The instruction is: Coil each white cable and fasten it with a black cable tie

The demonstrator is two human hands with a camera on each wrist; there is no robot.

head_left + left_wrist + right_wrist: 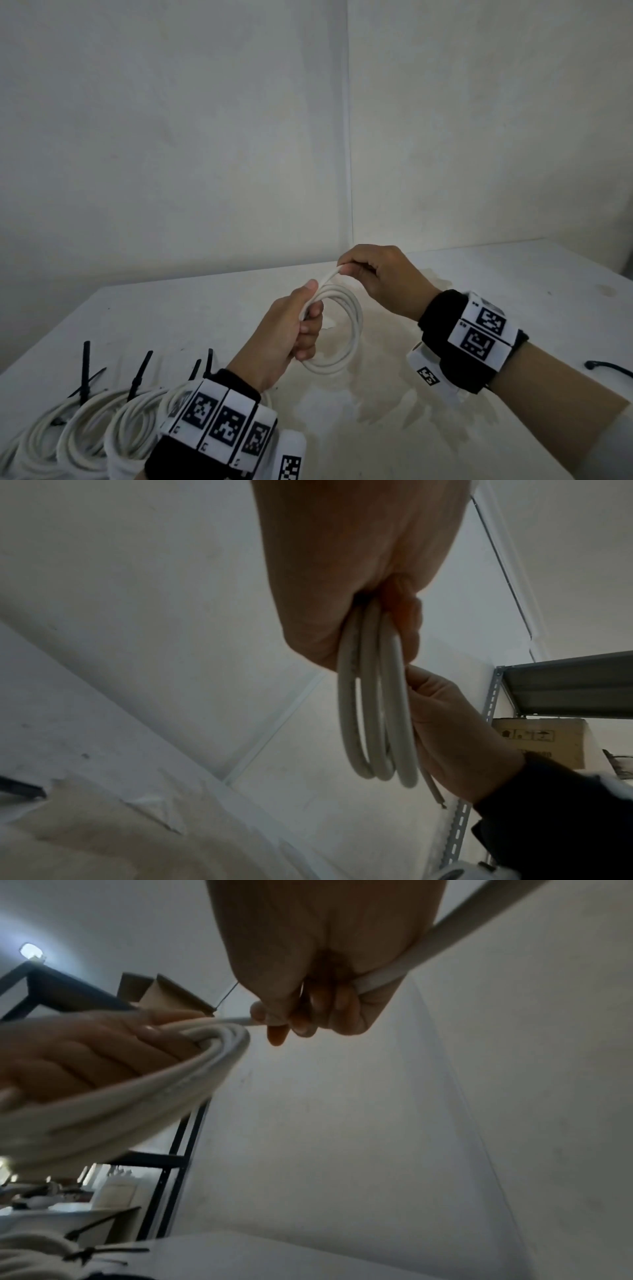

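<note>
A white cable [346,329] hangs in several loops above the table's middle. My left hand [298,329] grips the coil on its left side, fingers curled round the bundled strands [373,696]. My right hand [373,274] is just above and behind it, pinching the cable's loose end [330,275] between thumb and fingers. In the right wrist view that end [394,969] passes through the curled fingers [301,1015] toward the coil [192,1064]. A black cable tie [608,366] lies on the table at the far right.
Several coiled white cables [89,428] fastened with black ties [85,370] lie in a row at the table's [205,308] front left. White walls meet in a corner behind. A metal shelf [565,685] with a cardboard box [541,739] stands off to the side.
</note>
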